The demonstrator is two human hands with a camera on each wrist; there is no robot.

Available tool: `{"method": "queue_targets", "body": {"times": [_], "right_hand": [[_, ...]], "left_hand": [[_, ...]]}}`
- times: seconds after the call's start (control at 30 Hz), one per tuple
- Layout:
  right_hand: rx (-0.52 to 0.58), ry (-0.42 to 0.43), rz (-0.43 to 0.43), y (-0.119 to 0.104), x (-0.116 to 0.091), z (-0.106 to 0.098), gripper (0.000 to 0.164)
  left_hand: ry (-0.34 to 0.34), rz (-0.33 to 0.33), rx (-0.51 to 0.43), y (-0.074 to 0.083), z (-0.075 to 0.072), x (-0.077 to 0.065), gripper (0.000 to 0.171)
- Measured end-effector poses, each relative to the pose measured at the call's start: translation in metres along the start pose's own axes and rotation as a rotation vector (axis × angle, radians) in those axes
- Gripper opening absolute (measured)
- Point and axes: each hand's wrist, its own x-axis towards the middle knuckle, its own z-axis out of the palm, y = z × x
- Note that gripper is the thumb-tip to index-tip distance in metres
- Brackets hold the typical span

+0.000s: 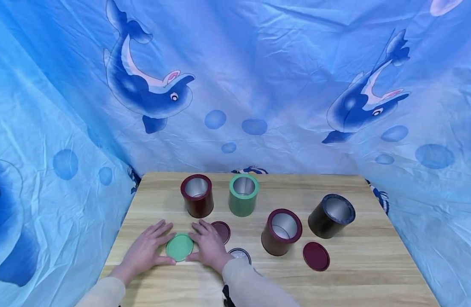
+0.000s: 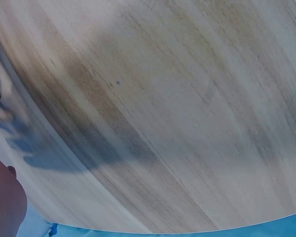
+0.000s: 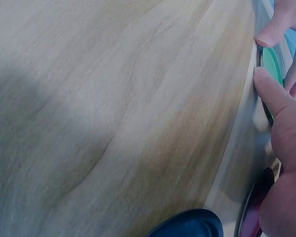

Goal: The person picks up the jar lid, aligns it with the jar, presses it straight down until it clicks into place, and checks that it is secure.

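Observation:
A round green lid lies between my two hands at the left front of the wooden table. My left hand is at its left edge, thumb and index finger spread along the rim. From the other side, my right hand touches the rim with its thumb and index finger. The fingers of both hands look fairly straight. In the right wrist view both thumbs meet the near edge of the green lid. Only a sliver of my left hand shows in the left wrist view.
Open cans stand across the table: a dark red can, a green can, another dark red can and a black can. Two dark red lids and a dark-rimmed lid lie around. Blue dolphin-print cloth surrounds the table.

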Motion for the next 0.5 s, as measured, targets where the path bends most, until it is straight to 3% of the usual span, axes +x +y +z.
{"method": "queue_targets", "body": {"times": [0.3,0.5], "right_hand": [[0.074,-0.001,0.01,-0.004,-0.004,-0.006,0.076],[0.138,0.037,0.01,-0.004,-0.006,-0.016,0.076]], "left_hand": [[0.026,0.01,0.012,0.005,-0.006,-0.005,0.092],[0.043,0.017,-0.006,0.008,-0.018,-0.001,0.091]]}}
